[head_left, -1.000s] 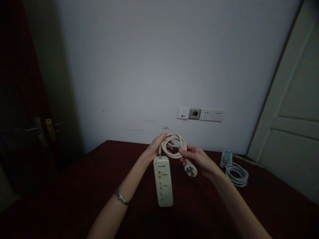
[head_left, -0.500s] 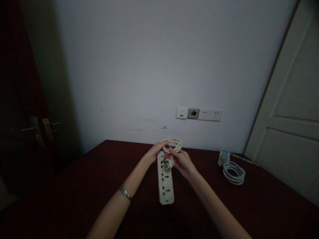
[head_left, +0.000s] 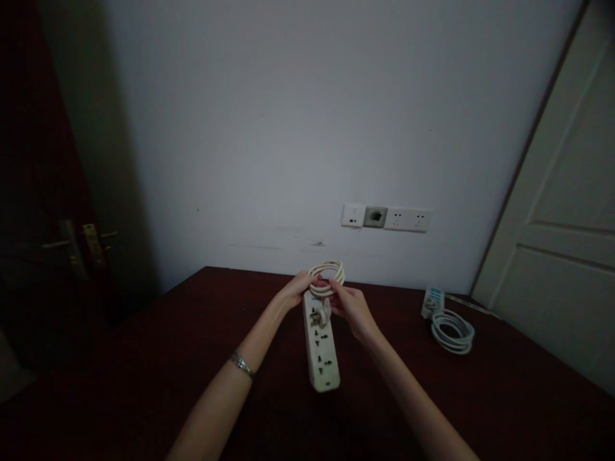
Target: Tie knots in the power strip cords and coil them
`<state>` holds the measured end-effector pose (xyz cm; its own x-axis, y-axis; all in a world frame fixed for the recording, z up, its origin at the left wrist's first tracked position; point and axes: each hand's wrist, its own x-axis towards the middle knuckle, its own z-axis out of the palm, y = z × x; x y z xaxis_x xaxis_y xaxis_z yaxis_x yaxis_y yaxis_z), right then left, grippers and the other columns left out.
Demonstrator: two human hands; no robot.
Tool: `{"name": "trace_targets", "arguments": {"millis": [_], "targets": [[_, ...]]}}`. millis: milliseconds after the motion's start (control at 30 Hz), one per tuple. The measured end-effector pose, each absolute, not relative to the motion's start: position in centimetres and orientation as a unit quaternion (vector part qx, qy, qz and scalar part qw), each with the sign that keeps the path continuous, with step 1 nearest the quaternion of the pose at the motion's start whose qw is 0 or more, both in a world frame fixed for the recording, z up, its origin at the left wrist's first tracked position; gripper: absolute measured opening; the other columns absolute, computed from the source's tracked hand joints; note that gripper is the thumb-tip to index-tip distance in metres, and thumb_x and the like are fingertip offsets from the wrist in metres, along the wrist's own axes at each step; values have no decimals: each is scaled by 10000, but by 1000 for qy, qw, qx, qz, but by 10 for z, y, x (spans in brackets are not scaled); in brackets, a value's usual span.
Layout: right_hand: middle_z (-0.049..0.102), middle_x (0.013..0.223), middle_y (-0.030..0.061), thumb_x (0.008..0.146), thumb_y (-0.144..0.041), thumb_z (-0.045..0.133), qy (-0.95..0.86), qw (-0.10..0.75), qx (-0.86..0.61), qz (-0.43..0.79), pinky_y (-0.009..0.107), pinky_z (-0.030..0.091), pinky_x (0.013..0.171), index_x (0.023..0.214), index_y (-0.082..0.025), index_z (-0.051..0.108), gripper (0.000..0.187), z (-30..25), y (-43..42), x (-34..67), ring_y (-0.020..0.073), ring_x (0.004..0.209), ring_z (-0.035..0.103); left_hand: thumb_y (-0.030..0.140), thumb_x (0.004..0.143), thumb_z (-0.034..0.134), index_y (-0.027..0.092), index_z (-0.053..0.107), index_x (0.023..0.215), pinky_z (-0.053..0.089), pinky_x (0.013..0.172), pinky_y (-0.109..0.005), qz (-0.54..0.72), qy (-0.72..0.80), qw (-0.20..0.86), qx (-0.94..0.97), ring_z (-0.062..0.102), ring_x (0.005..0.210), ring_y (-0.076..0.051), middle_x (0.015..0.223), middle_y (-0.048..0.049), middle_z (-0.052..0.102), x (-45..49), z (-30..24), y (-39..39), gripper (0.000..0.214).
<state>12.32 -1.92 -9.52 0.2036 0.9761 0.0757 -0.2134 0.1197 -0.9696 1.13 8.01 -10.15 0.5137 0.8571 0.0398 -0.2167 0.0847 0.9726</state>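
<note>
A cream power strip (head_left: 321,349) hangs upright above the dark red table (head_left: 144,358), sockets facing me. Its coiled cord (head_left: 327,276) loops above its top end. My left hand (head_left: 294,291) grips the top of the strip and the coil from the left, fingers closed. My right hand (head_left: 350,306) is closed on the coil from the right. The cord's plug (head_left: 319,314) sits against the strip's upper socket, just beside my right fingers.
A second white power strip (head_left: 433,301) with its coiled cable (head_left: 452,330) lies on the table at the right. Wall sockets (head_left: 385,218) sit on the white wall behind. A pale door (head_left: 562,243) stands right, a dark door with a handle (head_left: 72,246) left.
The strip was turned so its sockets face me. My right hand moved left from the hanging plug to the coil, and the plug now rests at the upper socket.
</note>
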Motion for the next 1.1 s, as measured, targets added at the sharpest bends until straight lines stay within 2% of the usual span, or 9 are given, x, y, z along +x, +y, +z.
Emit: {"name": "trace_targets", "arguments": {"millis": [100,300,400,500,600,700,867,967,1100], "targets": [[614,561,33,711,-338,657,-421,590,-491,483,207,494,498,679,-108,627,234,-91,-16,132,95,477,565,63,574,621,103,619,703,441,540,-215,393,288,676,552,571,518,-108,595,-17,635,13,-104,81,134],[698,792,86,698,-154,611,-370,616,-393,574,302,541,695,801,-127,609,107,-105,-11,139,175,688,670,199,626,637,73,663,726,451,559,-238,390,292,677,552,580,517,-127,595,-57,650,17,-112,82,163],[697,866,87,676,-164,665,-372,610,-383,585,277,511,745,850,-128,619,184,-114,-8,148,171,779,664,240,640,642,74,666,726,472,610,-253,396,283,683,544,598,555,-136,633,-70,666,18,-116,83,188],[689,881,43,656,-231,715,-397,574,-401,594,262,491,697,918,-182,605,288,-120,-7,159,146,750,645,228,653,637,74,673,764,491,694,-286,391,260,710,525,630,642,-157,719,-95,688,18,-118,83,193],[678,906,26,659,-246,709,-392,545,-366,644,358,496,715,963,-233,561,338,-127,-8,163,179,771,643,208,658,639,68,678,814,493,746,-320,377,232,741,505,648,726,-186,808,-126,697,19,-120,84,213],[668,951,57,667,-257,694,-385,515,-306,702,458,494,727,1048,-231,523,419,-138,-10,158,235,795,652,232,651,670,61,682,829,484,747,-310,378,236,724,527,647,740,-188,817,-126,697,19,-121,87,248],[666,977,80,696,-254,679,-394,510,-266,717,411,512,720,1116,-201,517,453,-151,-10,148,228,793,661,360,639,715,64,688,824,462,721,-259,406,257,666,571,627,720,-158,801,-104,696,17,-125,92,350],[676,945,75,709,-226,671,-402,516,-267,708,391,522,706,1076,-176,549,389,-152,-9,148,213,773,659,502,680,655,52,677,833,461,679,-256,407,278,668,557,616,670,-154,772,-103,689,18,-128,96,475],[680,938,75,712,-212,665,-399,524,-269,703,386,530,681,1079,-163,566,383,-157,-7,148,212,757,659,550,841,405,48,646,861,460,632,-271,385,283,731,487,608,621,-162,739,-110,672,17,-133,106,557]]}}
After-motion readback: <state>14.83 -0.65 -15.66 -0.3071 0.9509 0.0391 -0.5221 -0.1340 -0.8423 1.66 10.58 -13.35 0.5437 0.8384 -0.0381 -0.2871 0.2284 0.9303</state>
